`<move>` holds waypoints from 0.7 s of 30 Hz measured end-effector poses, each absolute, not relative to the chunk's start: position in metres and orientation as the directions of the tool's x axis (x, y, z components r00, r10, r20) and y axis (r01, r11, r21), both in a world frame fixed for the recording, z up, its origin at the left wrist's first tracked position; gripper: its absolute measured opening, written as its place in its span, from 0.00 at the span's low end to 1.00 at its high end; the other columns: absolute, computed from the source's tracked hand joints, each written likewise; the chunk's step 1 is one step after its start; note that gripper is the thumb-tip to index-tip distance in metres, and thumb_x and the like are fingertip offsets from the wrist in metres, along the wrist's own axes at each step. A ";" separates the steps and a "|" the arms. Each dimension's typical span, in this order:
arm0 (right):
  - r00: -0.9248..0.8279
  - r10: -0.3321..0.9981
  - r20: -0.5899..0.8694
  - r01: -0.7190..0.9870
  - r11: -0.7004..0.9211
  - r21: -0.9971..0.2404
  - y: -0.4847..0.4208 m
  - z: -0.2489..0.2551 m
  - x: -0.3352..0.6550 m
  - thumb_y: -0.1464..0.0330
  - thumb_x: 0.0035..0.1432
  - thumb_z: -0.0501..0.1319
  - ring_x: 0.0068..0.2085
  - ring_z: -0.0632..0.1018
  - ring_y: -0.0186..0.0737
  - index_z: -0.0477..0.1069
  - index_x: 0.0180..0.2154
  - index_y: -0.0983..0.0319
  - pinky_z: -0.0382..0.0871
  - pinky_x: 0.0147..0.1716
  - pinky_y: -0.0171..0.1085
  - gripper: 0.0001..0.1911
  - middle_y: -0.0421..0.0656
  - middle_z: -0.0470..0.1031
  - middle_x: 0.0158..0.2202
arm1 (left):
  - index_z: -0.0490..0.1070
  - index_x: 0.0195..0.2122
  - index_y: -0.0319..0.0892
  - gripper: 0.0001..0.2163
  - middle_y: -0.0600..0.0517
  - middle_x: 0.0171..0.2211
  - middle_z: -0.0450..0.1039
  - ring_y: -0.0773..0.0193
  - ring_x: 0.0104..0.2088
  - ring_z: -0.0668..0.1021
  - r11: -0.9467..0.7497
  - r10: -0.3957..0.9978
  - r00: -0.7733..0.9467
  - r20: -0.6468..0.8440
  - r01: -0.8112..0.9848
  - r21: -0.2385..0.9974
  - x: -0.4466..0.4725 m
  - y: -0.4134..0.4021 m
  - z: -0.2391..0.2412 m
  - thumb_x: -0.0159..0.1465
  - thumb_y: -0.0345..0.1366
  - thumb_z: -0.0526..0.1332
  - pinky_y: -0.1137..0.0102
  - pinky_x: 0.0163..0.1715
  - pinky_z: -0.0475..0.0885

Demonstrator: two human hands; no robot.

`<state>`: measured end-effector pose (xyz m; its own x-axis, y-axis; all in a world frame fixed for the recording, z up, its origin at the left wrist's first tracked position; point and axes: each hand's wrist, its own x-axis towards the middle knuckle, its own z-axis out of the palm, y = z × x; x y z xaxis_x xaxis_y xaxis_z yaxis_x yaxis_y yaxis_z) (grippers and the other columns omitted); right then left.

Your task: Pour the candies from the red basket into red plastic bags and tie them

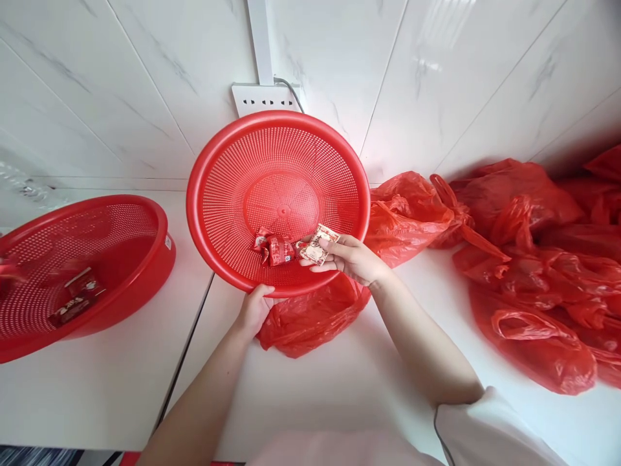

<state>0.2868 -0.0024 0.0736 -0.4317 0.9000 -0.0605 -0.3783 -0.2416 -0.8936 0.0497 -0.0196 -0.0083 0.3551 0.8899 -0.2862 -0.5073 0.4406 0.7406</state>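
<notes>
A round red perforated basket is tilted up toward me in the middle of the view. My left hand grips its lower rim, fingers closed around the edge. My right hand reaches over the rim from the right and pinches a small pale wrapped candy. A red wrapped candy lies at the bottom of the tilted basket, just left of the pale one.
A second red perforated basket sits at the left on the white counter, with a few dark wrapped packets inside. Crumpled red plastic bags cover the right side. A wall socket is behind the held basket.
</notes>
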 end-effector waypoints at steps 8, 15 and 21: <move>-0.511 0.855 -0.086 -0.361 -0.305 -0.881 -0.002 0.073 0.295 0.62 0.64 0.60 0.46 0.82 0.48 0.71 0.52 0.67 0.82 0.35 0.38 0.19 0.54 0.79 0.48 | 0.77 0.47 0.36 0.17 0.43 0.46 0.80 0.45 0.52 0.78 0.350 0.929 0.311 -0.203 -0.551 0.757 0.056 -0.023 0.004 0.57 0.31 0.59 0.53 0.53 0.73; -0.530 0.836 -0.143 -0.208 -0.292 -0.934 -0.002 0.069 0.298 0.57 0.62 0.62 0.41 0.84 0.45 0.74 0.48 0.66 0.79 0.28 0.32 0.21 0.52 0.81 0.43 | 0.74 0.52 0.38 0.20 0.44 0.48 0.79 0.46 0.53 0.77 0.295 0.947 0.278 -0.161 -0.555 0.778 0.057 -0.024 0.004 0.58 0.30 0.58 0.53 0.53 0.72; -0.599 0.789 -0.136 0.190 -0.025 -0.981 -0.008 0.081 0.304 0.57 0.56 0.66 0.32 0.81 0.37 0.79 0.44 0.62 0.72 0.24 0.29 0.19 0.43 0.82 0.35 | 0.76 0.50 0.36 0.19 0.43 0.46 0.80 0.45 0.52 0.78 0.330 0.936 0.283 -0.208 -0.507 0.796 0.058 -0.027 0.002 0.57 0.32 0.61 0.54 0.53 0.72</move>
<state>0.3041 -0.0085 0.0811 -0.5994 0.7887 -0.1365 0.1901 -0.0253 -0.9814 0.0583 -0.0270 0.0023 0.2834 0.9362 -0.2077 -0.5067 0.3300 0.7965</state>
